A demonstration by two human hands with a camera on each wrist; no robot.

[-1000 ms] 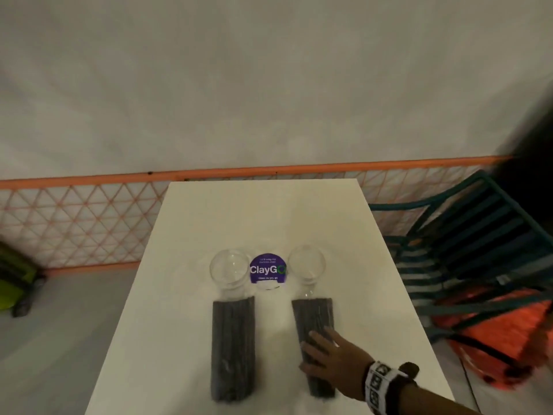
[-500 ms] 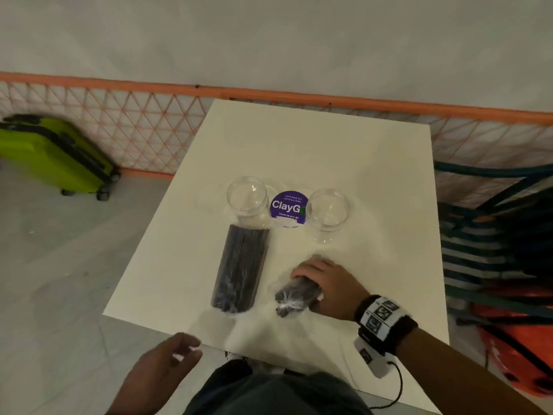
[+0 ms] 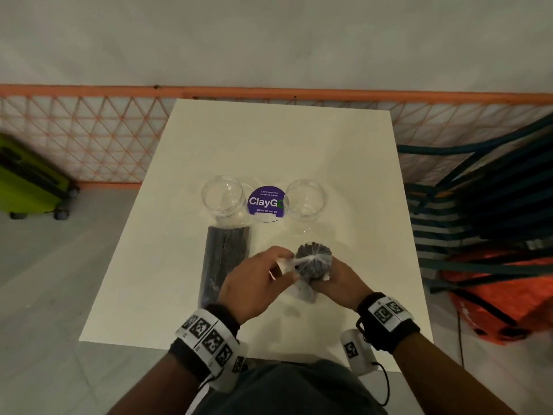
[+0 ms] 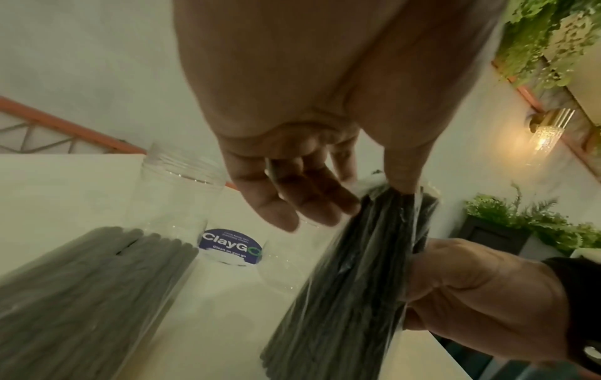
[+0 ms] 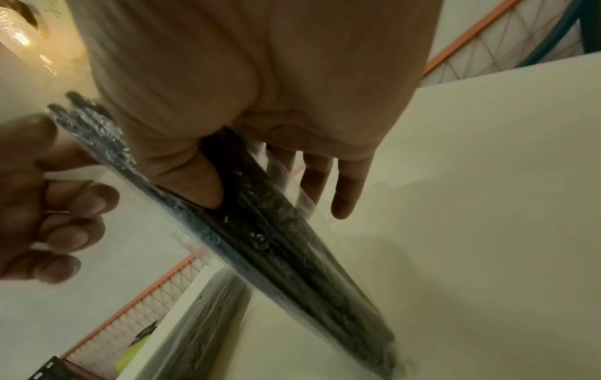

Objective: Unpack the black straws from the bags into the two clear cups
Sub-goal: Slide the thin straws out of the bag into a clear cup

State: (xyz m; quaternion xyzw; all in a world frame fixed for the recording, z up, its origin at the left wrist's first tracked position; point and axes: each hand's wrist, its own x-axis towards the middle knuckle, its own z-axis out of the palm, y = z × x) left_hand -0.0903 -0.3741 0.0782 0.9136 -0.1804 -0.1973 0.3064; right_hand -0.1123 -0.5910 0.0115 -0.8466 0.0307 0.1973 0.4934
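- A person stands at a white rectangular table point(image 3: 299, 139), both wrists strapped with black bands carrying printed marker tags.
- The right hand point(image 3: 341, 281) grips a clear plastic bag packed with black straws point(image 3: 314, 260), fingers and thumb wrapped around its middle; the bag stands tilted, its lower end close to the table, though contact is hard to judge from the blurred wrist views.
- The left hand point(image 3: 254, 283) pinches the gathered clear plastic at the top of that bag between thumb and forefinger, while the remaining fingers point(image 4: 312, 203) hang loosely curled beside it.
- The straw ends fan out in a round cluster at the top of the held bag, seen from the head view.
- A second clear bag of black straws point(image 3: 224, 262) lies flat on the table to the left of the hands, its far end touching or just beside the left clear plastic cup point(image 3: 223, 194).
- The right clear plastic cup point(image 3: 305, 199) stands upright just beyond the held bag; both cups hold no straws.
- Between the two cups sits a round purple sticker reading "ClayGo" point(image 3: 266, 202).
- An orange lattice fence point(image 3: 89, 133) runs behind the table, with a lime-green suitcase point(image 3: 27, 181) on the floor at the left and stacked dark teal chairs point(image 3: 484, 187) at the right.
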